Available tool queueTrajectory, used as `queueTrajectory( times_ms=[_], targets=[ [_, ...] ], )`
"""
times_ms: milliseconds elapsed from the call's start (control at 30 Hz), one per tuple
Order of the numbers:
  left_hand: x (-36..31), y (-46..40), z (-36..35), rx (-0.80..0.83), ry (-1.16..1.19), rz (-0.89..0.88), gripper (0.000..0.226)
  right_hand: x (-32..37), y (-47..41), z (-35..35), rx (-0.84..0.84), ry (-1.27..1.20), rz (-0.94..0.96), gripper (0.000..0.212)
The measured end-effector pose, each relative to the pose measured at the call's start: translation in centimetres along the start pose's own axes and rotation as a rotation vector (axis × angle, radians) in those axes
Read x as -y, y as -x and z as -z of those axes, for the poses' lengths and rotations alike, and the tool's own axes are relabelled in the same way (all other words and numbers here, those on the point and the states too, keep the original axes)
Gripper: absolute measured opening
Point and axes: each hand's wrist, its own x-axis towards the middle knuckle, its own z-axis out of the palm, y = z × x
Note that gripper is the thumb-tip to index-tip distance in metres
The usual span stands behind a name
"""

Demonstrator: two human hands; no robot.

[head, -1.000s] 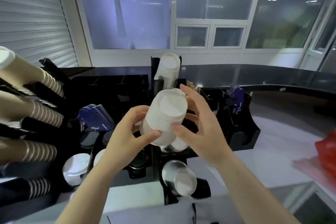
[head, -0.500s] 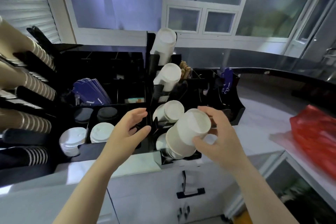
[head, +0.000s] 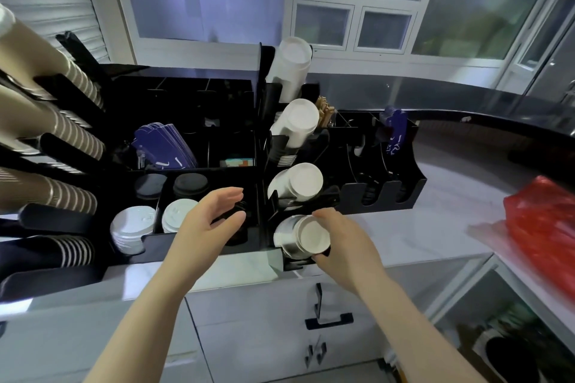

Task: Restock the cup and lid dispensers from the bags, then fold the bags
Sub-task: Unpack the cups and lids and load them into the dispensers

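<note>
A black cup dispenser (head: 264, 140) stands at the counter's middle with white cup stacks in its slots. My right hand (head: 345, 239) grips the white cup stack (head: 306, 236) lying in the lowest slot, fingers above it and thumb below. My left hand (head: 211, 224) hovers empty, fingers relaxed, just left of the dispenser's divider, in front of the lid compartments. White lids (head: 179, 216) and black lids (head: 189, 185) sit in those compartments. A red bag (head: 547, 227) lies on the counter at the right.
Brown striped cup stacks (head: 59, 134) jut out from a rack at the left. A black organiser (head: 382, 165) holds blue sleeves and stirrers behind the right hand. White cabinet doors with black handles (head: 326, 317) are below the counter edge. Windows run along the back.
My right hand carried the white cup stack down from chest height into the lowest slot. My left hand let go of the stack and now hovers empty to its left.
</note>
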Motion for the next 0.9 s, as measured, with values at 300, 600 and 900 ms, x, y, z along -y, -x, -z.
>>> queueTrajectory(
  times_ms=[300,600,900],
  targets=[
    [0.3,-0.3,-1.0,0.019,0.047,0.009,0.031,0.5,-0.6,0.3,0.025,0.048,-0.054,0.057],
    [0.1,-1.5,-1.7,0.023,0.043,-0.027,0.031,0.9,-1.6,2.9,-0.278,-0.001,0.128,0.049],
    [-1.7,-4.4,-1.3,0.002,0.002,-0.119,0.032,1.3,-7.1,3.6,-0.187,0.095,0.258,0.032]
  ],
)
